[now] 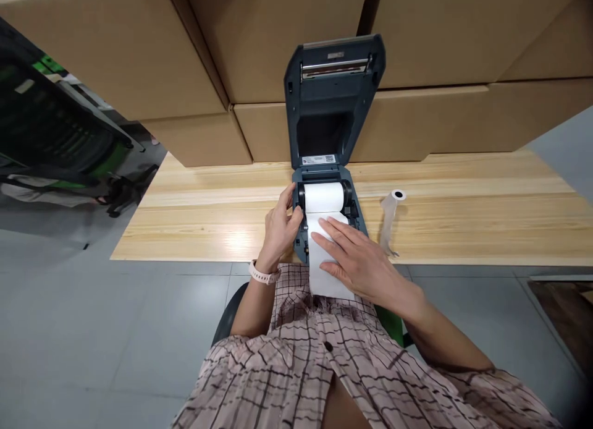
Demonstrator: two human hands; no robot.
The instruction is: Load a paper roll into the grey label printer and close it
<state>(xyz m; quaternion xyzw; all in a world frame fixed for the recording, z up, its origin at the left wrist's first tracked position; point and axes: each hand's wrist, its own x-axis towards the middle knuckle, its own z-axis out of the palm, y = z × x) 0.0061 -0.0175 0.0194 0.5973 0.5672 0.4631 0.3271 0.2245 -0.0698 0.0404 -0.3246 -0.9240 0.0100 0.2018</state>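
The left hand [279,226] is at the left edge of the printer [319,175], thumb and pointing finger apart, both touching it. The printer is dark blue-gray and sits on the wood table [222,212] at its near edge. Its lid [319,104] stands up, leaning back, wide open, with a shiny bar near the top and a white sticker at the bottom. Inside is a fat white roll [324,197] between black holders. Smooth white paper [322,271] hangs out the front, past the table edge. The right hand [359,253] lies flat on it, fingers a little spread, pinching nothing. Farther right is a thin roll [398,195] with a curly tail.
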